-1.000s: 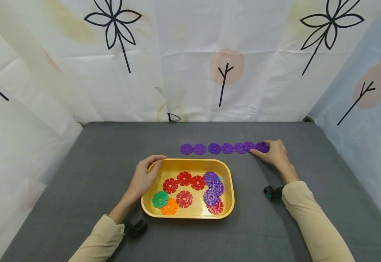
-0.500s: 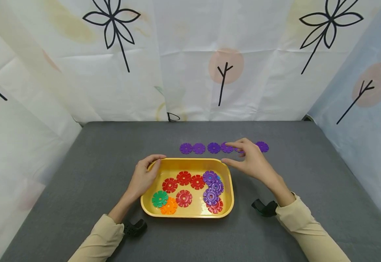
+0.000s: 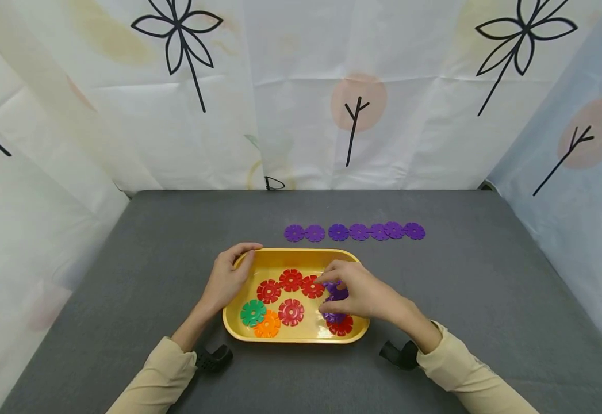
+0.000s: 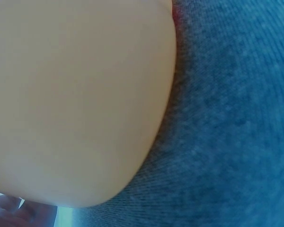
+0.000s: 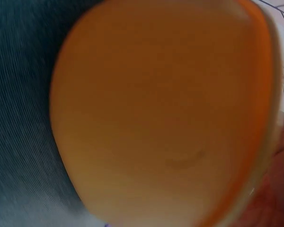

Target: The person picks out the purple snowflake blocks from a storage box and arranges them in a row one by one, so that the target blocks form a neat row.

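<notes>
A yellow tray (image 3: pixel 301 338) lies on the table in the head view, with notched, flower-shaped plastic discs inside. My left hand (image 3: pixel 230 276) grips its far-left rim, thumb over the inner side. Above the right end of the tray is my right hand (image 3: pixel 360 290), thumb and fingers apart over some purple discs (image 3: pixel 334 317) that it partly hides. Red discs (image 3: pixel 291 312), a green disc (image 3: pixel 253 313) and an orange disc (image 3: pixel 267 324) lie around them in the tray. Each wrist view is mostly filled by the tray's outer wall, blurred in the right one (image 5: pixel 156 113).
Beyond the tray, several purple discs (image 3: pixel 359 232) form a row on the grey table (image 3: pixel 487 259). One gap splits the row and some discs overlap. A patterned white cloth (image 3: pixel 301 115) hangs at the back and sides.
My right hand has left the right end of the purple row and come left and nearer, over the tray's purple discs. The left hand has stayed on the rim.
</notes>
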### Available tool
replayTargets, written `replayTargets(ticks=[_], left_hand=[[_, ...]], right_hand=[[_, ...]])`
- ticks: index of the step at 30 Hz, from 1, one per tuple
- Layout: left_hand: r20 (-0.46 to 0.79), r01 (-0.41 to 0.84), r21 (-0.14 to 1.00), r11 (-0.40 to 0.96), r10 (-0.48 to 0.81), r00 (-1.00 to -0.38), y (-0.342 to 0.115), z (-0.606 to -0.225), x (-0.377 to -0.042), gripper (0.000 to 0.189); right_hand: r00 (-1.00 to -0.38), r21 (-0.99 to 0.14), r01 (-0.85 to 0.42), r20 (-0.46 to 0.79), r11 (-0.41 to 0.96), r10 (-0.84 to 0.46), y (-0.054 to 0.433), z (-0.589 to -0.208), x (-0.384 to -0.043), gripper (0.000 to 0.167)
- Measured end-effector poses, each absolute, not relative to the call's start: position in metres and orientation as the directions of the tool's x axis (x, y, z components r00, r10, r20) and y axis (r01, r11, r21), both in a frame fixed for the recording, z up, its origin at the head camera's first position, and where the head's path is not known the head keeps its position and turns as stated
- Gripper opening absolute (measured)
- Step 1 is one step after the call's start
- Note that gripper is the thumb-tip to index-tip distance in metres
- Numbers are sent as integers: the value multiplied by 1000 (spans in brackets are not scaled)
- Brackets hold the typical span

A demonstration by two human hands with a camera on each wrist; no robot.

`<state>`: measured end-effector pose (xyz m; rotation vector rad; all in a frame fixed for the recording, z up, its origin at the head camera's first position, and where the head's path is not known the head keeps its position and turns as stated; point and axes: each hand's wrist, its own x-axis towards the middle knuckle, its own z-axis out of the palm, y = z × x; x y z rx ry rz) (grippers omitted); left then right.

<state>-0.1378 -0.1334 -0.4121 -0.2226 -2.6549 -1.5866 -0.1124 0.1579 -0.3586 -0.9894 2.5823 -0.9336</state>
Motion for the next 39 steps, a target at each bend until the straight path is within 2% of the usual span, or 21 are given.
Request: replayTargets(ticks=[4,12,18,22,30,35,39], left_hand=[[109,146,871,469,106,-988,-133,-412,-138,27],[115,151,874,463,105,-988,-133,-414,-138,26],[120,159,877,454,112,-986,-133,-415,-137,27],[122,160,875,456,113,-986,-134,-414,-137,27],[120,158,871,466,110,-987,-134,-413,-137,27],[125,162,870,466,110,-986,-134,-412,-137,27],[130,166,870,465,110,-985,-135,-412,-137,27]], right_hand=[[-736,-611,-523,-27,594,-677,150,-364,-108,37],[-757,-452,-516,-156,728,-634,140,-364,-101,38],[-748,-396,-559,-138,729,-649,139,-365,-100,30],[-752,-400,-566,-108,721,-650,138,-369,-102,29],[-800,-418,-510,-91,751,-593,135,-373,-103,51],[-817,-443,-468,-112,764,-565,132,-375,-103,46],[-792,-437,-526,-60,730,-607,132,-380,-104,42]])
